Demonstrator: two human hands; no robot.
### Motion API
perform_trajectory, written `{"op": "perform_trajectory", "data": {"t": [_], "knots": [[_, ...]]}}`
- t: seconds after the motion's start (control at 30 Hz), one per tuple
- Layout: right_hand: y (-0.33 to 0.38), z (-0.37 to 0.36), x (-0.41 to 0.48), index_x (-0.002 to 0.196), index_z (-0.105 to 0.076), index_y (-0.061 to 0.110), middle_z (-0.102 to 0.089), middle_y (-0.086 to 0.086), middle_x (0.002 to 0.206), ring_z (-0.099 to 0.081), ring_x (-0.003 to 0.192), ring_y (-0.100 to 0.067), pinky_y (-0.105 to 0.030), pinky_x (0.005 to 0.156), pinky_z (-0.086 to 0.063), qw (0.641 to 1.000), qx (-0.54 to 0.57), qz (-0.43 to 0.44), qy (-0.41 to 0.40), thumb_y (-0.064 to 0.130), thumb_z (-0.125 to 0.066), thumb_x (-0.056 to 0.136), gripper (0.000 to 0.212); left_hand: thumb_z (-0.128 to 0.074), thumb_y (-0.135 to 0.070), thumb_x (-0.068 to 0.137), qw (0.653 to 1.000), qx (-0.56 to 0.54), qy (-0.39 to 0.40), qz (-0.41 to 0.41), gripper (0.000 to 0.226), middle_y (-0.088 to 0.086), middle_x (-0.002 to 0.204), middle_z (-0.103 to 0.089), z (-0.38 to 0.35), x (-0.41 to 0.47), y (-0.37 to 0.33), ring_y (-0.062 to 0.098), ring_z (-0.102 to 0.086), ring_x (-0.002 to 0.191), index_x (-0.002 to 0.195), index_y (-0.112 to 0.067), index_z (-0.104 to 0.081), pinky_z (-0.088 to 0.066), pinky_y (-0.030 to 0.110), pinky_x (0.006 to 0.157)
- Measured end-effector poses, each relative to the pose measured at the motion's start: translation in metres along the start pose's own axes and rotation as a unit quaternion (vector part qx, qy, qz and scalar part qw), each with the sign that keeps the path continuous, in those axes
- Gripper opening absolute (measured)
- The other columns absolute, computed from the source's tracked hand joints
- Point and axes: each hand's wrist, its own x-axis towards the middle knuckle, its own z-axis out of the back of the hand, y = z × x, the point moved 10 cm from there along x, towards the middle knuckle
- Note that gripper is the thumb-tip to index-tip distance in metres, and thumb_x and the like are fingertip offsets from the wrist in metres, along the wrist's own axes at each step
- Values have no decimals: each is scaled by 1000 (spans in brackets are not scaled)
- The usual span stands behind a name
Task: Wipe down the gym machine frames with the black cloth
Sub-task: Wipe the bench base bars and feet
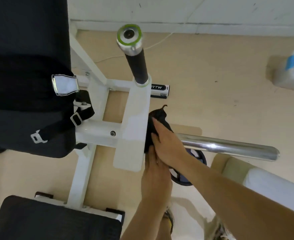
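Observation:
The white gym machine frame (134, 122) fills the centre of the head view, a flat white arm running down from a black-grip handle (137, 66). The black cloth (157, 116) is bunched against the right edge of that arm. My right hand (167, 144) lies flat on the cloth with fingers straight, pressing it to the frame. My left hand (155, 177) sits just below, partly under the right hand, touching the cloth's lower end; its fingers are mostly hidden.
A chrome bar (229, 148) sticks out to the right of the frame. Black back pad with belt buckle (64, 84) stands at left, black seat pad (52, 220) at bottom left. A weight plate (187, 175) lies on the floor; a plastic container (291, 70) stands at right.

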Motion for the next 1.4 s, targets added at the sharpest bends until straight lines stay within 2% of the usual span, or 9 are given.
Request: {"op": "perform_trajectory", "data": {"t": [0.17, 0.33, 0.5, 0.63, 0.83, 0.97, 1.07, 1.17, 1.4], "knots": [[-33, -24, 46, 130, -47, 16, -59, -9, 125, -55, 112, -28, -41, 93, -45, 968, -223, 83, 80, 27, -36, 101, 33, -49, -16, 94, 994, 21, 28, 108, 80, 22, 158, 8, -69, 30, 21, 34, -1, 147, 152, -3, 4, -11, 30, 117], [-62, -5, 70, 107, -56, 8, -64, -14, 108, -59, 97, -30, -32, 73, -41, 993, -94, -15, 66, 31, -38, 101, 30, -46, -30, 91, 981, 157, -12, 115, 73, 22, 158, -5, -73, 68, -6, 40, 9, 144, 151, -1, -16, -10, 61, 112], [-84, 42, 13, 112, -55, 14, -64, -9, 99, -62, 87, -28, -35, 68, -49, 994, -106, 5, 39, 25, -42, 99, 21, -57, -16, 92, 983, 68, -68, 157, 60, 22, 147, -34, -57, 50, -26, 37, -42, 128, 145, -6, -32, -43, 47, 99], [-101, 69, -43, 82, -54, 12, -61, -7, 81, -56, 75, -25, -32, 64, -44, 993, -27, -68, 92, 24, -46, 98, 22, -57, -14, 88, 968, -98, -16, 232, 4, 2, 90, -65, -61, 16, -36, 20, -59, 79, 89, -17, -58, -37, 25, 59], [-101, 149, -136, 97, -69, 16, -71, -5, 79, -64, 80, -23, -38, 79, -50, 867, 426, -258, 25, 46, -56, 92, 33, -48, -11, 96, 735, -600, -2, 316, 38, 8, 69, -69, -11, -31, -87, 20, -65, 64, 67, -12, -73, -52, 27, 58], [-40, 160, -173, 124, -62, 20, -66, -13, 121, -60, 116, -29, -47, 101, -46, 781, 554, -257, 130, 60, -62, 79, 60, -52, -13, 98, 681, -649, 64, 335, 20, 13, 90, -68, 25, -45, -121, 34, -66, 96, 92, -7, -71, -48, 25, 75], [-2, 178, -185, 127, -61, 17, -64, -8, 125, -59, 118, -27, -42, 102, -46, 806, 529, -226, 141, 51, -62, 87, 53, -64, -21, 86, 658, -701, 101, 255, 25, 16, 105, -71, 66, -39, -153, 31, -69, 97, 106, -8, -71, -57, 33, 73], [19, 205, -190, 120, -64, 11, -69, -12, 115, -67, 105, -25, -37, 85, -55, 830, 507, -227, 56, 33, -63, 91, 36, -67, -25, 82, 709, -676, 105, 172, 29, 11, 108, -71, 110, -37, -160, 25, -68, 101, 107, -11, -71, -53, 31, 77], [75, 266, -190, 107, -64, 4, -72, -9, 101, -68, 93, -24, -36, 80, -55, 814, 538, -206, -81, 19, -55, 96, 20, -61, -37, 91, 722, -662, 79, 188, 24, 7, 101, -74, 182, -41, -162, 22, -71, 94, 93, -18, -76, -57, 38, 77]]}}
